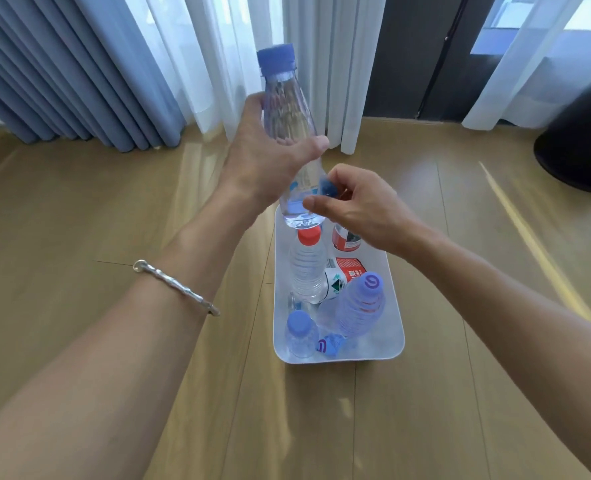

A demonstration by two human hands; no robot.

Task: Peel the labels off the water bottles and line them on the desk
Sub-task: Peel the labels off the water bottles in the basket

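Silver bangle (176,287), left hand (270,157) gripping clear plastic bottle (287,109), right hand (356,206) pinching blue label (327,188), seemingly crumpled

One head-worn wide-angle view, pitched forward and down.

The camera looks from above and behind the person's forearms across the wooden plank surface (79,209) toward the curtains (79,74) along its far edge. The left hand (270,154) and right hand (360,202) sit at arm's length near centre, the white tray (356,355) lies close below them, and straight lines bow toward the frame's sides.
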